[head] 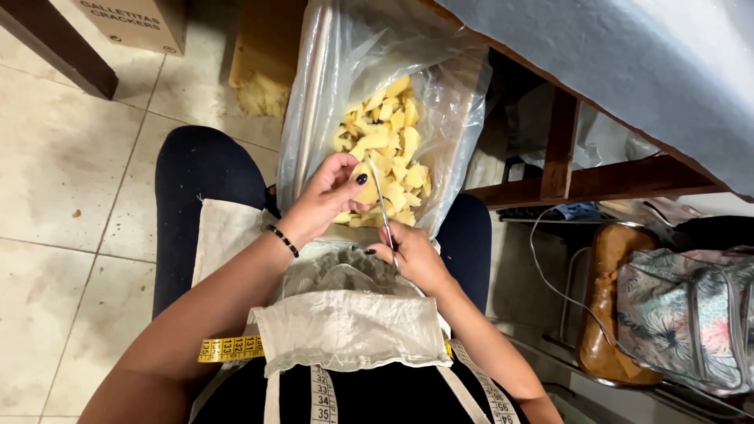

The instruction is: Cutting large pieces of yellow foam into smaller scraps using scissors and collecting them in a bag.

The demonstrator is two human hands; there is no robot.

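My left hand (323, 198) pinches a small yellow foam piece (366, 191) at the mouth of a clear plastic bag (452, 118). The bag stands between my knees and holds several cut yellow foam pieces (389, 137). My right hand (415, 257) grips thin metal scissors (380, 200), whose blades point up against the held piece. Both hands hover over a white cloth (349, 330) spread on my lap. A yellow and white measuring tape (232, 347) hangs from my neck.
A cloth-covered wooden table (628, 71) rises to the right, with a floral bag (687, 314) and a brown padded object (605, 306) beneath it. A large foam block (263, 82) and a cardboard box (137, 23) stand on the tiled floor (71, 196) ahead.
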